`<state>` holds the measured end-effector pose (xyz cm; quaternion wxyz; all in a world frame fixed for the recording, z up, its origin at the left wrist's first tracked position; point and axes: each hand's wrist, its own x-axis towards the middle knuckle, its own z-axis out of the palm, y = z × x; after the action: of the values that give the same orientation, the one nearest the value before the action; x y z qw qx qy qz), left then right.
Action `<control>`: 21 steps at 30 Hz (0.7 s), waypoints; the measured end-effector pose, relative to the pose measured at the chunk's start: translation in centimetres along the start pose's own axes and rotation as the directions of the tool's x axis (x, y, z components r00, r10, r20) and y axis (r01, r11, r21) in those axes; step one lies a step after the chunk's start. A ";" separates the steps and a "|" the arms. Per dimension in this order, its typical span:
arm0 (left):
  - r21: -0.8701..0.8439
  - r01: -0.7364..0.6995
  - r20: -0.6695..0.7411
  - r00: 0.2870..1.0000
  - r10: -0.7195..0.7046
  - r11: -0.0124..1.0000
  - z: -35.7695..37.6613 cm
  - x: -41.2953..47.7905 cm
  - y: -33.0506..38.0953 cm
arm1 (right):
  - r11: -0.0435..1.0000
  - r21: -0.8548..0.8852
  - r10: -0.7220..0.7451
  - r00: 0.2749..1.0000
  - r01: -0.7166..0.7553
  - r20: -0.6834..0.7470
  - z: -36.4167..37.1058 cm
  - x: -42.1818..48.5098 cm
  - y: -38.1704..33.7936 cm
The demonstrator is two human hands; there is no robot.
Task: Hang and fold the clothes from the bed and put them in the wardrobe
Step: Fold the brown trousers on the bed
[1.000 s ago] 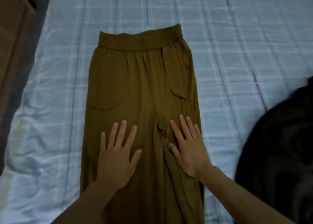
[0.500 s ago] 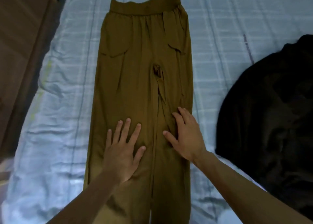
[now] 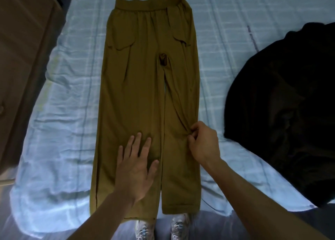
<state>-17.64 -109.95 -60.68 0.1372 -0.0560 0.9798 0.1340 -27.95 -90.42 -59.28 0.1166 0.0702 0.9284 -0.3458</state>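
Observation:
Olive-brown trousers [image 3: 137,80] lie flat and lengthwise on the bed [image 3: 63,112], waistband at the far end, hems at the near edge. My left hand [image 3: 135,167] lies flat with spread fingers on the lower left leg. My right hand [image 3: 203,143] pinches a crease of fabric on the right leg near its outer edge. A dark, bunched-up garment [image 3: 282,112] sits on the bed to the right.
The bed carries a pale blue checked sheet, wrinkled on the left. A brown wooden piece of furniture [image 3: 23,58] stands along the bed's left side. My shoes [image 3: 159,227] show on the floor below the bed's near edge.
Both hands slid down the trouser legs toward the hems as the view moved back. My right hand went from flat on the cloth to pinching a fold. The left stays flat.

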 end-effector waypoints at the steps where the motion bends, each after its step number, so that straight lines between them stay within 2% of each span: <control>1: -0.018 0.009 -0.017 1.000 -0.009 1.000 -0.2 -0.1 0.3 | 1.000 -0.004 -0.013 1.000 0.013 -0.023 -0.3 -0.1 -0.1; 3: -0.067 -0.007 -0.084 0.996 0.001 0.998 -0.9 -0.2 1.6 | 0.999 0.002 -0.040 0.997 0.040 -0.060 -0.9 -0.3 -0.1; 6: -0.094 -0.129 -0.156 0.981 0.114 0.987 -1.7 -0.1 4.2 | 0.993 0.061 -0.090 0.992 0.096 -0.092 -1.6 -1.3 -0.1; 8: -0.147 -0.179 -0.173 0.973 0.153 0.973 -1.7 0.4 5.7 | 0.984 0.141 -0.103 0.992 0.113 -0.072 -1.4 -2.0 0.0; 11: -0.269 -0.180 -0.170 0.976 0.138 0.946 -1.8 1.1 6.9 | 0.966 0.244 -0.071 0.996 0.081 -0.048 -0.7 -3.2 0.3; 14: -0.434 -0.146 -0.105 0.988 0.111 0.889 -2.1 1.7 7.3 | 0.949 0.314 0.002 0.999 -0.016 0.045 -0.6 -5.0 0.3; 16: -0.478 -0.164 -0.024 0.985 0.173 0.863 -2.7 1.9 7.5 | 0.938 0.338 0.039 0.992 -0.077 0.119 -0.6 -6.5 0.2; 19: -0.350 -0.271 0.083 0.944 0.318 0.897 -3.2 2.2 8.1 | 0.966 0.250 0.038 0.993 -0.065 0.113 0.1 -7.8 1.0; 21: -0.330 -0.293 0.116 0.931 0.346 0.898 -3.4 2.3 8.7 | 0.986 0.167 -0.005 0.995 -0.011 0.098 0.0 -8.3 1.3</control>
<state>-22.00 -102.72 -56.06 0.1869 0.0973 0.9273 0.3095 -19.69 -89.83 -57.85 0.1561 0.0640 0.8892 -0.4252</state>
